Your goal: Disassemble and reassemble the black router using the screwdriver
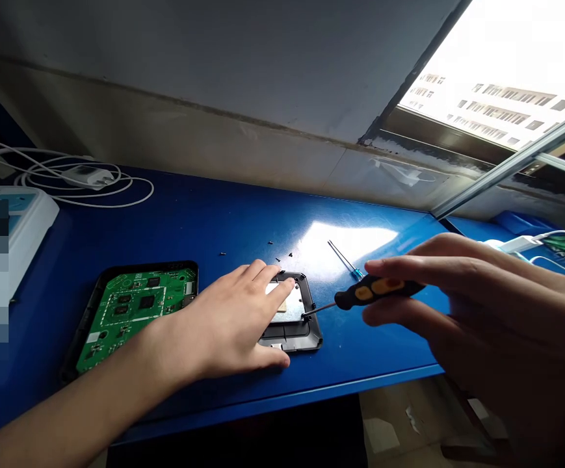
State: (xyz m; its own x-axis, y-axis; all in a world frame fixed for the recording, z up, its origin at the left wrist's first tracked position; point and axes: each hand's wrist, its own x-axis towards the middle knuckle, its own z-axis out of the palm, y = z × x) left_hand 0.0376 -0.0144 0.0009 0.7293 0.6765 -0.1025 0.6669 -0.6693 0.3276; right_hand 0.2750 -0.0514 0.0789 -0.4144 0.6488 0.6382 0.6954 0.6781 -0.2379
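Note:
Pinched in my right hand [462, 305] is a screwdriver [372, 290] with a black and yellow handle. Its shaft slants left, and the tip meets the right corner of a silvery metal plate [289, 314]. This plate sits inside a black plastic cover [311, 341] lying on the blue table. Across the cover's left part lies my left hand [236, 312], thumb at the near edge and fingers over the far side and plate, holding it in place. The hand hides much of the cover. Whether a screw is under the tip I cannot make out.
Left of the cover, a green circuit board [136, 302] sits in a black housing [101, 279]. Several small screws [271, 242] lie behind my left hand. A second, blue-handled screwdriver [343, 257] rests farther back. A white power strip [36, 218] and charger cable [131, 188] occupy the left.

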